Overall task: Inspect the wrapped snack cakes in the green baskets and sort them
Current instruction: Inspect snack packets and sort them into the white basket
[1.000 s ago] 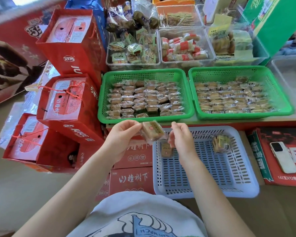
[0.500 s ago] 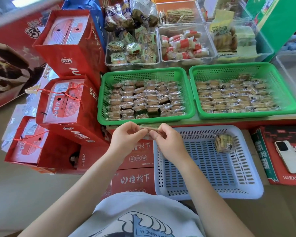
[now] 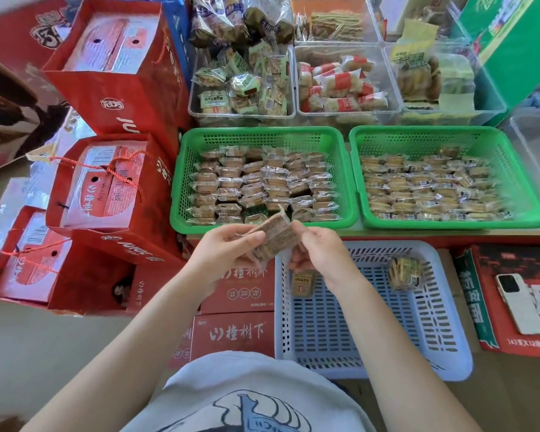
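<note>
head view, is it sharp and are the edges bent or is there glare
Head view: wide-angle bend bows the red bags at the edges; the cake between the hands is slightly motion-blurred; the green baskets are fairly sharp; daylight glints off the clear wrappers there.

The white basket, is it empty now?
No, the white basket holds two wrapped cakes, one near its left wall and one further right.

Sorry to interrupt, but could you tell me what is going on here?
A person is checking wrapped snack cakes one at a time. Both hands, left hand and right hand, hold one cake up in front of the left green basket. Both green baskets, including the right basket, are full of cakes. The white basket below holds two.
</note>
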Demonstrator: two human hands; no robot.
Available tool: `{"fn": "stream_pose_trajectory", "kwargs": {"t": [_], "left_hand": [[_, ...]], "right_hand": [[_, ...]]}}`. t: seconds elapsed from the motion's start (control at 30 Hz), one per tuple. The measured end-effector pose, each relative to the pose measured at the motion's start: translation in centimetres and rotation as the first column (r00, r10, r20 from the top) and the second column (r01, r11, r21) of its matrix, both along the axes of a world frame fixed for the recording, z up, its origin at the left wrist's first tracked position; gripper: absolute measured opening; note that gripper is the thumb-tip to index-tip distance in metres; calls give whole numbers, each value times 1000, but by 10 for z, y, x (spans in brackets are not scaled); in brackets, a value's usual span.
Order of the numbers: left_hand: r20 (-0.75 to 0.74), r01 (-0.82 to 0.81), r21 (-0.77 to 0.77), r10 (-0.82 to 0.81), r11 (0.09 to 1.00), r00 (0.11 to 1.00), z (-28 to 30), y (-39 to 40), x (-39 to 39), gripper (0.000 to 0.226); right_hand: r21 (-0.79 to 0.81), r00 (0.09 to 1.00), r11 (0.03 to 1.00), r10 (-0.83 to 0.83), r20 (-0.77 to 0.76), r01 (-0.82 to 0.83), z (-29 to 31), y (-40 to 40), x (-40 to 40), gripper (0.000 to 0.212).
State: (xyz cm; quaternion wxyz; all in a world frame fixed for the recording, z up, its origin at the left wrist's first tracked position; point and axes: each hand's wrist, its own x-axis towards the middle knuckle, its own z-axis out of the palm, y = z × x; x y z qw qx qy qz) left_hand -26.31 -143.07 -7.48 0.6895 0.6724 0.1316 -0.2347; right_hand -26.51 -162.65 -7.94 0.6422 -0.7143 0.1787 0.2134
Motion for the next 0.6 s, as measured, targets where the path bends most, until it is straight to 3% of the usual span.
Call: {"fn": "stream_pose_trajectory", "kwargs": {"t": [0.07, 0.13, 0.23, 0.33, 0.37, 0.43, 0.47, 0.6], "left_hand": [[-13, -10, -8, 10, 1000, 1000, -5, 2, 8, 36], [-11, 3, 8, -3, 1000, 1000, -12, 7, 17, 32], [-37, 64, 31, -63, 997, 997, -22, 13, 30, 43], [60, 39, 241, -55, 970, 997, -39, 16, 49, 21], [136, 14, 391, -72, 920, 988, -49, 20, 57, 19], [291, -23, 674, -237, 738, 927, -76, 34, 73, 26], [282, 10, 764, -348, 645, 894, -88, 40, 79, 31], [-73, 322, 893, -604, 315, 793, -112, 49, 97, 51]], "right_hand": [[-150, 996, 988, 47, 73, -36, -6, -3, 11, 59], [-115, 988, 986, 129, 86, -119, -6, -5, 22, 59], [-136, 946, 941, 318, 56, -308, -9, -2, 39, 37], [-244, 956, 939, 274, 108, -241, -19, 1, 59, 25], [-292, 965, 940, 225, 134, -178, -24, 0, 66, 28], [-328, 979, 944, 108, 174, -46, -33, -1, 82, 32], [-326, 981, 945, 61, 183, 2, -39, 0, 90, 33], [-323, 976, 946, 96, 197, -28, -62, 17, 115, 29]]}}
